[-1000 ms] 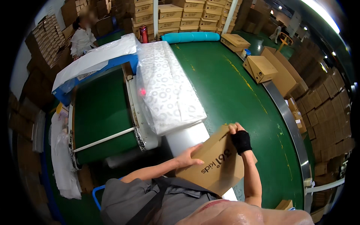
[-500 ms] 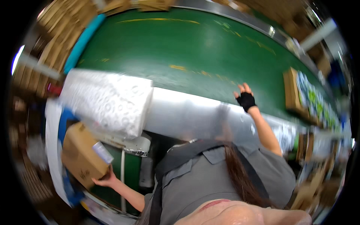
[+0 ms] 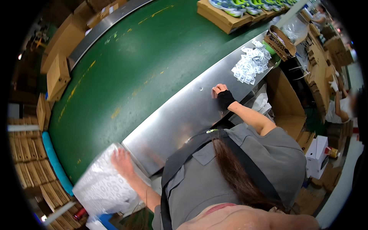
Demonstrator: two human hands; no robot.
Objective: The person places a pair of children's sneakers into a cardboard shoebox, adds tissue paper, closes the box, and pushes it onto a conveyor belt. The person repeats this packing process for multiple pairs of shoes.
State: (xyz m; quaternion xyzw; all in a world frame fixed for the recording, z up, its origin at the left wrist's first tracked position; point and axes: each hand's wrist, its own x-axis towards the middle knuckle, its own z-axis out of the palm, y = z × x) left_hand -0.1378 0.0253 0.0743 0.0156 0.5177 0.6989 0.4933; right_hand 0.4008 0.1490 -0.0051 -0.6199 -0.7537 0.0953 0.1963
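Note:
My left hand (image 3: pixel 123 163), a little smeared, lies with fingers stretched over a stack of white wrapping sheets (image 3: pixel 105 188) with a grey ring pattern. It holds nothing that I can see. Over the metal ledge (image 3: pixel 168 122), my right hand (image 3: pixel 221 96) wears a black fingerless glove. Its fingers curl downward, and their inner side is hidden. Beyond it, a heap of small white packets (image 3: pixel 252 62) lies at the far right end of the ledge.
A green conveyor belt (image 3: pixel 126 76) runs beyond the ledge. Shoes (image 3: pixel 249 5) stand on cardboard boxes (image 3: pixel 222 17) at the far side. To the right are a large open carton (image 3: pixel 285 103), a white box (image 3: pixel 317 157) and a co-worker (image 3: pixel 341 103). Stacked cartons (image 3: pixel 28 153) fill the left.
My left hand has let go of the brown cardboard box and moved onto the sheets; the box is out of view. My right hand has curled and moved over the ledge. The view has swung right.

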